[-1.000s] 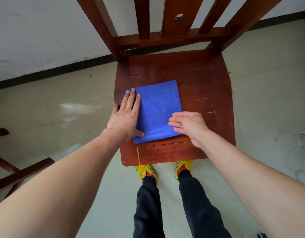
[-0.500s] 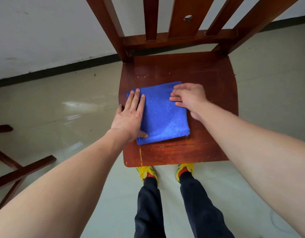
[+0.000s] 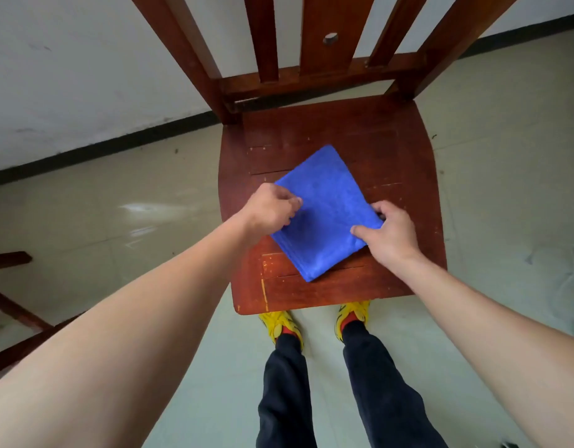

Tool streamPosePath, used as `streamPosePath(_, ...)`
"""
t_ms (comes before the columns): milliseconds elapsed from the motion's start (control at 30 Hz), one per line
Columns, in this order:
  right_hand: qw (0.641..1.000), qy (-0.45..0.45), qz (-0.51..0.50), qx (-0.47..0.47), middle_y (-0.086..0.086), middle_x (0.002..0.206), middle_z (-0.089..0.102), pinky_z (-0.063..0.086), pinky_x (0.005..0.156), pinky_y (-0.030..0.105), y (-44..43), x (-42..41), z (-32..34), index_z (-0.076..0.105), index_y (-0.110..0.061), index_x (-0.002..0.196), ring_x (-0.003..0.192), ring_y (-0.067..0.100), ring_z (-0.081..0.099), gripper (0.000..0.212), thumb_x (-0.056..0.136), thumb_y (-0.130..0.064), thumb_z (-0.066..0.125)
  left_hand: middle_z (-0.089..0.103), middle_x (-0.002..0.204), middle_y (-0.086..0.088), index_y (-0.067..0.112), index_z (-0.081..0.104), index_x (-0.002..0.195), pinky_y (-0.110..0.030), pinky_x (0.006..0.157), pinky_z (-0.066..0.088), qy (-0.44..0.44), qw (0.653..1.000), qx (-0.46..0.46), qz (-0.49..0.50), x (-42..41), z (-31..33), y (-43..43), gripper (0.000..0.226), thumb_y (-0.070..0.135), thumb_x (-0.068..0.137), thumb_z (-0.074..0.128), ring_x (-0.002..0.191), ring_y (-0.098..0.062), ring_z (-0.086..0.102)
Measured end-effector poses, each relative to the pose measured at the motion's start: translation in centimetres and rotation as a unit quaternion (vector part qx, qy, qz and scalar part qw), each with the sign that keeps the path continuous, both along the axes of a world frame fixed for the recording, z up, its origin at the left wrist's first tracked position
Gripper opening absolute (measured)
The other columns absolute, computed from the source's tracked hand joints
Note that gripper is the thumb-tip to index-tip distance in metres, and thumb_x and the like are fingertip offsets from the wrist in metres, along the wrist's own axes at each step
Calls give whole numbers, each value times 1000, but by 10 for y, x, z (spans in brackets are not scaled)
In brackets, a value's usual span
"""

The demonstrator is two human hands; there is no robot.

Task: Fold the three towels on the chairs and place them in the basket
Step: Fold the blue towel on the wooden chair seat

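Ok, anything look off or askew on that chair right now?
The folded blue towel sits skewed, corners pointing diamond-wise across the chair seat, pinched by the left hand and right hand. The seat's front shows scuffed, chipped finish. Nothing spilled.

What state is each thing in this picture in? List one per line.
blue towel: folded into a square, lying on the seat
chair: upright, seat bearing the towel
left hand: pinching the towel's left edge
right hand: gripping the towel's right corner
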State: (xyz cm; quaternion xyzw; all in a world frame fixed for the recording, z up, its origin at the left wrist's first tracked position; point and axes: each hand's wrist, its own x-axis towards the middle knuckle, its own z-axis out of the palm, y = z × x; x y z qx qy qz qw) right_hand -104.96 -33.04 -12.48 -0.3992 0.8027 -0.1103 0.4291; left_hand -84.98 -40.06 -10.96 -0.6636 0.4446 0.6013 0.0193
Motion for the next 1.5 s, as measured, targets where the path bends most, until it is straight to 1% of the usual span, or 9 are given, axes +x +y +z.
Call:
streamPosePath(200, 905, 158, 331, -218, 1, 95, 53, 46, 60, 36, 15, -1, 29, 56, -20, 97, 89, 26, 52, 30, 70, -10, 61, 64, 106, -20, 8, 56, 115, -43, 83, 55, 107, 937, 200, 267, -10, 7, -15, 85, 82, 75, 43, 95, -37, 67)
streamPosePath(300, 858, 206, 405, -242, 2, 89, 52, 45, 58, 39, 35, 7, 20, 61, -18, 97, 82, 28, 52, 30, 70, -6, 64, 55, 112, -10, 16, 52, 121, -40, 73, 57, 106, 939, 161, 284, -8, 12, -10, 58, 50, 78, 71, 95, -31, 65)
streamPosePath(433, 840, 208, 450, -220, 1, 94, 54, 42, 61, 38, 59, 16, 12, 64, -18, 109, 83, 26, 51, 36, 73, -16, 67, 60, 81, -11, 11, 60, 80, -34, 56, 56, 13, 972, 47, 228, 7, -3, 1, 18, -3, 75, 70, 80, -28, 60)
streamPosePath(600, 856, 162, 438, -219, -3, 90, 56, 39, 59, 34, 65, 20, 10, 69, -19, 105, 81, 22, 51, 31, 92, -34, 45, 66, 95, -1, 16, 59, 104, -33, 78, 52, -62, 982, -176, 22, 19, -10, 16, 35, 3, 73, 66, 88, -24, 62)
streamPosePath(800, 895, 90, 392, -194, -4, 80, 57, 49, 55, 38, 52, 27, -8, 68, -20, 91, 78, 21, 55, 6, 86, -19, 65, 41, 143, -18, 22, 50, 135, -47, 87, 45, -204, 802, -416, -378, 20, -16, 24, 61, 6, 76, 52, 125, -39, 42)
streamPosePath(1000, 843, 166, 461, -223, -2, 88, 53, 34, 60, 33, 62, 28, -5, 63, -22, 102, 79, 22, 49, 35, 75, 0, 61, 4, 160, -19, 19, 1, 154, -51, 116, 20, -233, 719, -383, -530, 36, -22, 36, 78, 13, 86, 39, 148, -36, 8)
streamPosePath(1133, 814, 142, 516, -228, 7, 116, 56, 43, 67, 35, 84, 13, -3, 58, -20, 124, 103, 26, 54, 66, 69, 7, 33, 2, 161, -18, 19, -8, 152, -50, 117, 18, -228, 735, -367, -524, 37, -30, 38, 81, 16, 84, 37, 148, -35, 6)
streamPosePath(1367, 890, 38, 429, -151, -8, 115, 57, 48, 66, 32, 78, 16, 3, 68, -26, 107, 106, 14, 54, 28, 90, -38, 50, -10, 161, -15, 17, -17, 151, -50, 119, 7, -235, 731, -314, -558, 26, -19, 22, 79, 25, 88, 30, 148, -34, -9)
streamPosePath(1500, 945, 84, 285, -139, -11, 99, 60, 48, 70, 34, 34, 23, 20, 59, -24, 97, 95, 17, 56, 22, 81, -38, 66, 19, 157, -11, 17, 3, 153, -47, 119, 9, -240, 697, -300, -606, 10, -4, 0, 83, 30, 89, 53, 148, -33, 3)
